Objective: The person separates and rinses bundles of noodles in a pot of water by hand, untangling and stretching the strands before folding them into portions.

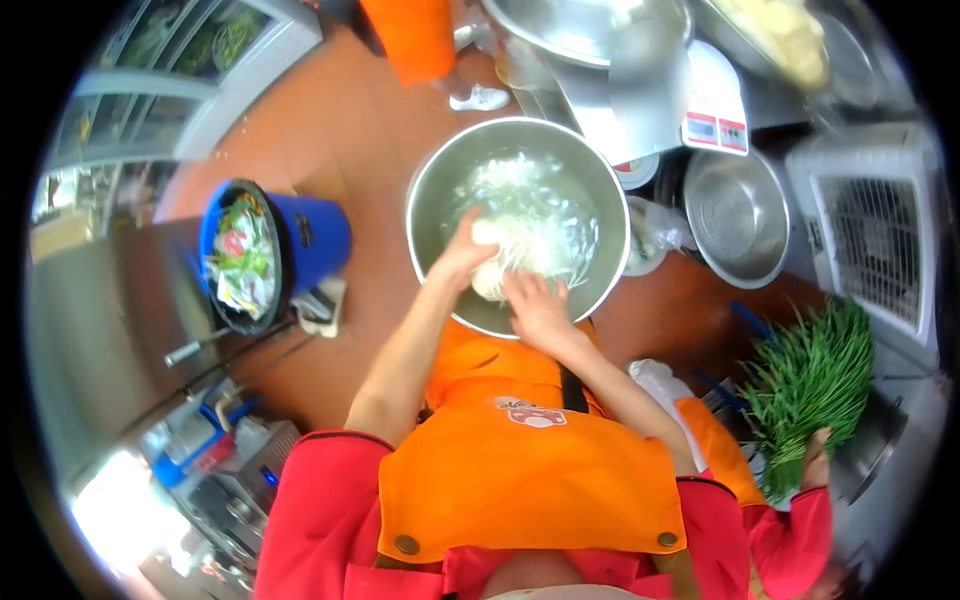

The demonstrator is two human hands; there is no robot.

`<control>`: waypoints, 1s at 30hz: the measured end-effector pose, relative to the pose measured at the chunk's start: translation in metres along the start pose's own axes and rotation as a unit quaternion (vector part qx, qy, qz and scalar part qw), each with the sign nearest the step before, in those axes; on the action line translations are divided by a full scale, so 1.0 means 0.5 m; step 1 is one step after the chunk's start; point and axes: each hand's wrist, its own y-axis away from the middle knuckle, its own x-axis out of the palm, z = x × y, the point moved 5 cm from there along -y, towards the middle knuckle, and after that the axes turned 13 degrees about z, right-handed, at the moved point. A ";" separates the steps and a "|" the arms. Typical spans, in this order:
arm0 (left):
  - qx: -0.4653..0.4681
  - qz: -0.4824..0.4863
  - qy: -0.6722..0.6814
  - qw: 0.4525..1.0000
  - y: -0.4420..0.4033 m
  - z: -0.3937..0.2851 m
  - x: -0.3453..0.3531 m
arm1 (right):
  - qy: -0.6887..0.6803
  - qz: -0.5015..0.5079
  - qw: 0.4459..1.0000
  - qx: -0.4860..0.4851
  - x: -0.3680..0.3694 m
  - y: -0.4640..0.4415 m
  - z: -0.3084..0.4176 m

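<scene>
A large round metal pot [424, 190] holds clear, rippling water. Thin white shreds [535, 245] lie in the water near its front side. My left hand [466, 250] is inside the pot, its fingers against a pale, rounded white lump [488, 280] at the left edge of the shreds. Just to the right, my right hand [538, 308] has its fingers spread over the shreds, with the fingertips among them. Whether the lump is a solid piece or bunched shreds is not clear.
A blue bin [318, 235] with food scraps stands left. At right are a metal basin [738, 218], a white scale [716, 105] and a crate [870, 220]. A co-worker's hand [817, 455] holds green stalks [810, 380]; another person stands beyond the pot.
</scene>
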 end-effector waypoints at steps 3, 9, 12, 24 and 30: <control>0.089 0.011 -0.127 0.988 0.038 -0.050 -0.011 | -0.060 -0.029 0.998 0.006 -0.032 0.041 -0.022; 0.127 -0.018 -0.201 0.971 0.123 -0.144 0.019 | -0.187 -0.068 0.980 -0.007 -0.090 0.065 -0.097; 0.142 -0.027 -0.177 0.974 0.145 -0.176 0.025 | -0.496 -0.060 0.863 -0.079 -0.095 0.036 -0.114; 0.136 0.064 -0.664 0.733 0.144 -0.181 0.167 | -0.899 0.094 0.415 -0.105 -0.050 -0.067 -0.045; 0.152 0.059 -0.742 0.650 0.155 -0.081 0.200 | -0.955 0.070 0.287 -0.004 -0.006 -0.055 -0.047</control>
